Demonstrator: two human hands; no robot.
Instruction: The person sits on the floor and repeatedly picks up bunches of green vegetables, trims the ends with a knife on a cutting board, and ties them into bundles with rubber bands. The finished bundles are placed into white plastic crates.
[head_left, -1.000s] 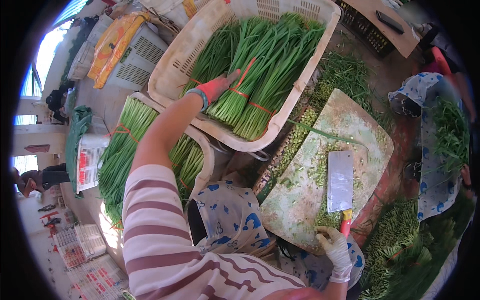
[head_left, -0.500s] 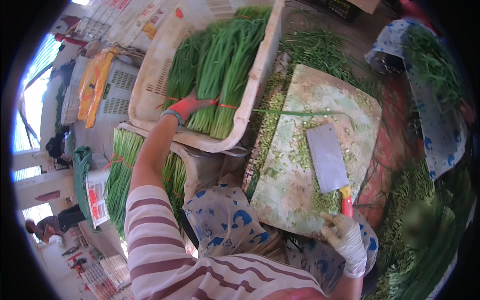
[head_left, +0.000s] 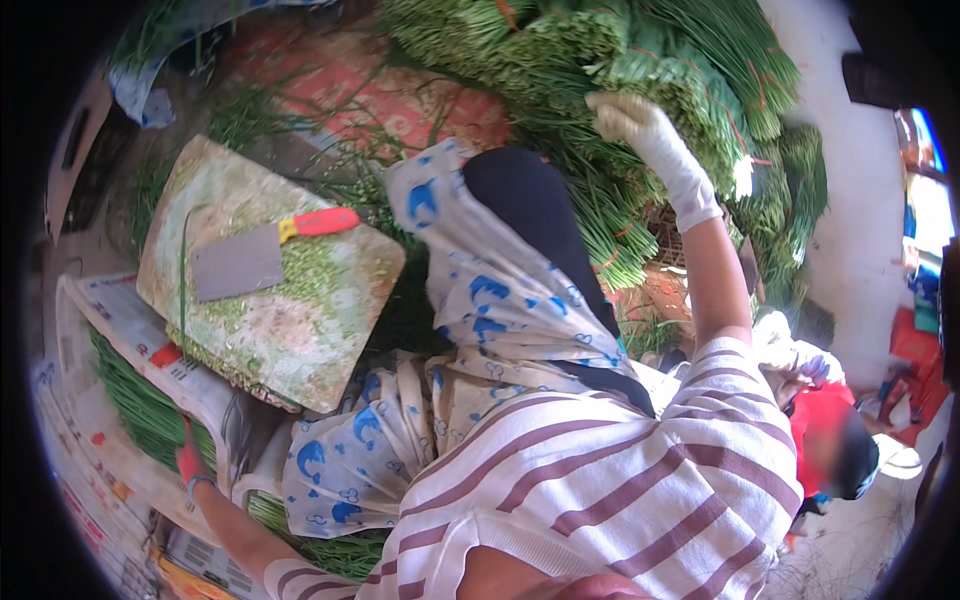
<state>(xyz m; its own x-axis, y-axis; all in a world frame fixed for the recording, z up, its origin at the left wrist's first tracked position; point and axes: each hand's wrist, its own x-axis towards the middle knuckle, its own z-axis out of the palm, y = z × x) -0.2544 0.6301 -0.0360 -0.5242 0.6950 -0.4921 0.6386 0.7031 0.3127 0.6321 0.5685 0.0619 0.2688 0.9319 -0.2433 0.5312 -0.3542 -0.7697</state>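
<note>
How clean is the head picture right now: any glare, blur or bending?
Head view: glare washes out the bright opening at the right rim; head view: fisheye bending distorts the white crate at the left, where the left hand looks small and soft; head view: the cleaver and cutting board read clearly.

The left grip [head_left: 190, 460] is too small to tell its hold.
</note>
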